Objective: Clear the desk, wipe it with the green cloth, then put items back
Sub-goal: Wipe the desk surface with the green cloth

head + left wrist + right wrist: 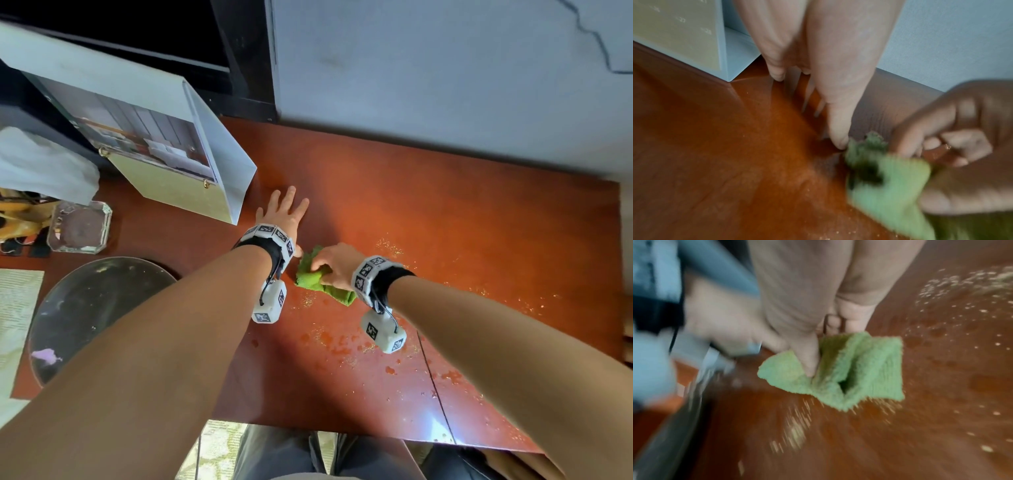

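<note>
A crumpled green cloth (313,275) (888,183) (859,369) lies on the reddish-brown desk (462,212), near its middle. My right hand (334,263) (812,356) grips it, thumb and fingers pinched into its folds. My left hand (284,210) (813,78) lies flat on the desk just left of the cloth, fingers straight and spread, the thumb tip close to the cloth's edge. Crumbs (390,246) (953,283) and wet spots (342,342) are scattered over the desk to the right and front of the cloth.
A white desk calendar (171,150) (684,32) stands at the back left, close to my left hand. Left of it are a glass ashtray (80,228), a white tissue (41,164) and a round glass plate (92,315). The wall (445,78) runs behind the desk.
</note>
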`<state>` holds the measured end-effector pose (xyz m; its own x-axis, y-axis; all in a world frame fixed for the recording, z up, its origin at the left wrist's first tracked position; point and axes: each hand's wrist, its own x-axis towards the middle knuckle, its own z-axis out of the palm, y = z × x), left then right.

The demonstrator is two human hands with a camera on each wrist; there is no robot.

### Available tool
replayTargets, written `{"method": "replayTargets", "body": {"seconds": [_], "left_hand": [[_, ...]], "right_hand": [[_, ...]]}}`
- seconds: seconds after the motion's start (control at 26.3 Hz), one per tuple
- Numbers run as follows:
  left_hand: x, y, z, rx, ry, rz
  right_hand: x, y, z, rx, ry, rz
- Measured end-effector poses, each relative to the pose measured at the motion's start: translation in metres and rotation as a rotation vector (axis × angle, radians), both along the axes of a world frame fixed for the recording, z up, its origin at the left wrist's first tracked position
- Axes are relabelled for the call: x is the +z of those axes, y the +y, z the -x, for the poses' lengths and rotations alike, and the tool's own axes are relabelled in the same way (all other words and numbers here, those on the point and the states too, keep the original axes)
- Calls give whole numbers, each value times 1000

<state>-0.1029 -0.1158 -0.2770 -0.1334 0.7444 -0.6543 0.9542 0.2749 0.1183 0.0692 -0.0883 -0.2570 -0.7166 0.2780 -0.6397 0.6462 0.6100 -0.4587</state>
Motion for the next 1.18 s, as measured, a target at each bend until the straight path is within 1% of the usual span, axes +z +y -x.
{"method": "replayTargets", "body": {"seconds": [0.11,0.23,0.3,0.38,0.46,0.53,0.65,0.72,0.76,0.84,0.91,0.95,1.03,1.1,1.18], "left_hand": [[5,3,-7,52,-2,-15],[9,9,-20,114,5,-54],[10,14,-32,112,-24,-72],[10,22,-47,104,-57,-51],[8,26,-55,110,-63,4],[4,26,-58,98,-33,35],[0,25,-59,81,-6,15],[-1,24,-59,79,-6,9],[0,24,-58,82,-8,14],[1,24,-57,84,-11,30],[2,25,-58,79,-15,31],[3,26,-58,81,-17,34],[6,27,-59,87,-15,41],[7,28,-60,98,-18,58],[7,28,-61,100,-22,58]], "right_hand": [[15,30,-9,-288,23,40],[30,62,-23,-495,98,-23],[36,84,-35,-587,133,-123],[37,105,-54,-666,133,-212],[33,122,-70,-723,100,-270],[26,131,-88,-753,30,-311],[2,134,-107,-709,-69,-291],[-7,128,-105,-662,-55,-294],[-7,123,-100,-613,-40,-302],[-6,103,-90,-444,-23,-297],[-6,70,-84,-289,-8,-243],[-8,51,-80,-251,7,-204],[-13,23,-74,-214,41,-142],[-14,15,-71,-204,48,-118],[-7,27,-70,-297,32,-44]]}}
